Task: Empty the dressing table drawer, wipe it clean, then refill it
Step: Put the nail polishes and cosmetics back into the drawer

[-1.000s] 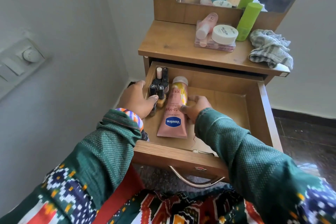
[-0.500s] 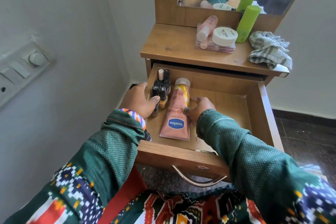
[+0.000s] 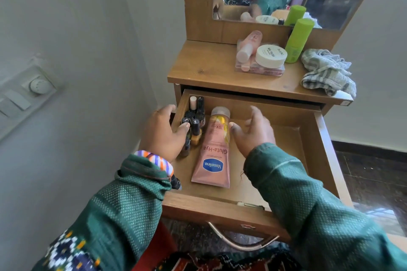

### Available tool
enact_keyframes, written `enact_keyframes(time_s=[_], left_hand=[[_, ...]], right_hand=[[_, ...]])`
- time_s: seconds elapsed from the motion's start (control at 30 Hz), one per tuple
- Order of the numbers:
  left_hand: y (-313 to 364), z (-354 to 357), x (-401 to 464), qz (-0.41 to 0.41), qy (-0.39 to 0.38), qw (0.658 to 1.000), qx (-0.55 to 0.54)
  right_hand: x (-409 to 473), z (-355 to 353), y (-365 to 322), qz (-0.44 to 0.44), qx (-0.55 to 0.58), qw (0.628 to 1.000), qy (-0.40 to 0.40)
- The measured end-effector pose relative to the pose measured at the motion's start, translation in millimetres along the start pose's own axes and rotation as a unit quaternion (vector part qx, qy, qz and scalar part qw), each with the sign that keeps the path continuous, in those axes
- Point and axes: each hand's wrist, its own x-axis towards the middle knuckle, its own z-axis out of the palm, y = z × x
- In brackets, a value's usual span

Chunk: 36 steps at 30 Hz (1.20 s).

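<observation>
Refilling drawer (image 3: 293, 152) | left hand (image 3: 164, 132) grips nail-polish bottles (image 3: 193, 125) | right hand (image 3: 253, 132) open, beside front-to-back lotion tube (image 3: 212, 156)

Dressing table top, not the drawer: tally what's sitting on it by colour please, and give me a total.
Green: 1, the tall green bottle
Pink: 2, the pink tube and the clear case of pink items under it
White: 1, the white-lidded jar
Grey: 1, the striped cloth
Total: 5
</observation>
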Motion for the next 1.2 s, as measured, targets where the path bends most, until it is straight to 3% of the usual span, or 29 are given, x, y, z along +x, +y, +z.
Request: enact_keyframes(time_s=[0.1, 0.2, 0.33, 0.5, 0.6, 0.73, 0.87, 0.93, 1.07, 1.13, 1.2], left_hand=[[11, -5, 2, 0.049, 0.028, 0.998, 0.005], [30, -11, 8, 0.091, 0.008, 0.996, -0.011], [64, -20, 24, 0.145, -0.013, 0.989, -0.001], [98, -14, 35, 0.187, -0.026, 0.982, -0.001], [105, -7, 33, 0.204, -0.044, 0.978, 0.004], [105, 2, 31, 0.209, -0.062, 0.976, 0.001], [107, 10, 31, 0.192, -0.087, 0.977, -0.043], [109, 18, 33, 0.150, -0.111, 0.975, -0.118], [114, 39, 25, -0.008, -0.255, 0.909, -0.328], [112, 49, 17, -0.055, -0.312, 0.876, -0.364], [108, 58, 10, -0.074, -0.339, 0.869, -0.352]], right_hand=[[2, -20, -10, -0.066, 0.001, 0.997, 0.048], [12, -41, -23, -0.101, -0.026, 0.990, 0.095], [40, -69, -49, -0.176, -0.199, 0.953, 0.145], [95, -87, -75, -0.115, -0.287, 0.947, 0.081], [112, -88, -73, -0.080, -0.253, 0.963, 0.035], [113, -94, -67, -0.111, -0.219, 0.969, 0.030], [90, -112, -58, -0.163, -0.184, 0.969, 0.036], [68, -121, -52, -0.205, -0.172, 0.964, 0.007], [28, -129, -31, -0.227, -0.202, 0.947, -0.103], [18, -126, -16, -0.227, -0.216, 0.940, -0.136], [14, -123, -1, -0.210, -0.229, 0.937, -0.162]])
